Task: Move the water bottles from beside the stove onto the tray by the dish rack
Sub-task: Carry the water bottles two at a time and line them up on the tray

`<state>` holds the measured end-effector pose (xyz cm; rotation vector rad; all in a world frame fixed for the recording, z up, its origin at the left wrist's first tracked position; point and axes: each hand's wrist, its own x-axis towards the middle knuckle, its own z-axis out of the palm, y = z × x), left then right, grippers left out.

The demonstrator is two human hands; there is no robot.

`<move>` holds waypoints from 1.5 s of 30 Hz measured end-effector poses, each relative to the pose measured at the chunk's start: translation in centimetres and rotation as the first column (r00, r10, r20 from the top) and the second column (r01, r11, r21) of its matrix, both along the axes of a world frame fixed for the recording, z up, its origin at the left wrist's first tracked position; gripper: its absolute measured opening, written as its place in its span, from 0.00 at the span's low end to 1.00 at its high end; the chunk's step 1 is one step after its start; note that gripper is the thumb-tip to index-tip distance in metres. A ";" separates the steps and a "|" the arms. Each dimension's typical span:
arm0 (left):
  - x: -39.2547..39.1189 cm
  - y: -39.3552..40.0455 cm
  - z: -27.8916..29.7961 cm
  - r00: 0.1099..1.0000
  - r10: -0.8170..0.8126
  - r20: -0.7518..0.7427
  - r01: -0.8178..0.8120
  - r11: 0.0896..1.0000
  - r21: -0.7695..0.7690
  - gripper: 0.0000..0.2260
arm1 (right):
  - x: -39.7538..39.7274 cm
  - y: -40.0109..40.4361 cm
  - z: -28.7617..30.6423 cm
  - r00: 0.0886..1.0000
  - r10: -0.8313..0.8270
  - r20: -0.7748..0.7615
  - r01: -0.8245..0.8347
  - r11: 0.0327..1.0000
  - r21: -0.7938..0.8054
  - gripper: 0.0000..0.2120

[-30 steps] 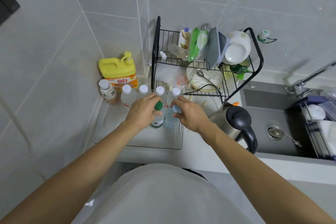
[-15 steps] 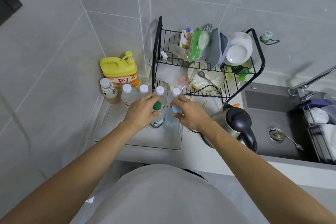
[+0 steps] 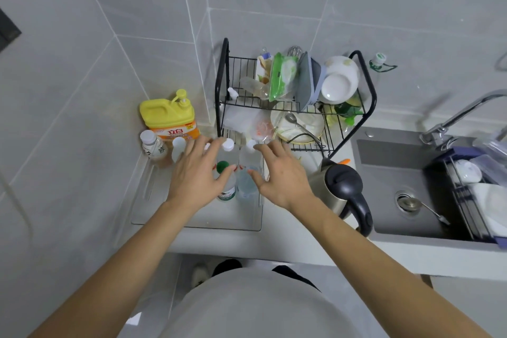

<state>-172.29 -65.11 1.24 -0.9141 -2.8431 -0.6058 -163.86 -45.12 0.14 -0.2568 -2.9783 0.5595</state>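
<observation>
Several clear water bottles stand upright on the transparent tray (image 3: 192,223) left of the black dish rack (image 3: 222,82). A green-capped bottle (image 3: 225,181) and a pale blue bottle (image 3: 247,181) stand side by side in front. White-capped bottles (image 3: 228,145) line up behind them, with another white-capped bottle (image 3: 178,147) further left. My left hand (image 3: 196,175) hovers just left of the green-capped bottle, fingers spread and holding nothing. My right hand (image 3: 279,173) hovers just right of the pale blue bottle, also spread and holding nothing.
A yellow detergent jug (image 3: 170,118) and a tea bottle (image 3: 152,145) stand in the corner behind the tray. A steel kettle with black handle (image 3: 343,189) sits right of the tray. The sink (image 3: 397,186) with a spoon and a faucet (image 3: 452,121) lies further right.
Both hands have let go of the green-capped and pale blue bottles and spread their fingers, drawing slightly apart. The two bottles stay standing on the tray.
</observation>
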 end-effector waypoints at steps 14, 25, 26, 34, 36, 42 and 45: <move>3.5 10.6 5.4 0.867 -0.494 -0.071 0.497 0.867 0.033 0.34 | 11.9 2.6 5.4 0.843 -0.518 -0.146 0.531 0.845 0.067 0.35; 23.2 24.1 7.3 0.432 -0.896 -0.104 0.900 0.435 -0.010 0.33 | 35.6 4.0 6.5 0.311 -0.937 -0.159 0.950 0.310 0.027 0.35; 25.8 25.3 7.3 0.393 -0.914 -0.101 0.918 0.397 -0.020 0.33 | 38.3 4.1 6.3 0.258 -0.953 -0.160 0.966 0.257 0.027 0.35; 48.7 32.5 6.8 0.122 -0.988 -0.092 0.992 0.125 -0.033 0.34 | 59.7 3.9 5.0 -0.051 -0.987 -0.153 0.999 -0.051 -0.004 0.35; 54.2 33.3 6.9 0.072 -0.995 -0.074 0.997 0.074 -0.019 0.34 | 64.6 4.0 5.3 -0.114 -0.981 -0.155 0.994 -0.113 -0.016 0.35; 68.5 36.4 7.3 -0.110 -0.992 -0.067 0.994 -0.108 -0.026 0.34 | 77.5 4.5 6.6 -0.297 -0.940 -0.168 0.954 -0.298 -0.019 0.35; 74.2 38.4 7.3 -0.173 -0.983 -0.063 0.985 -0.173 -0.011 0.34 | 81.9 5.7 6.6 -0.376 -0.910 -0.175 0.926 -0.374 -0.046 0.35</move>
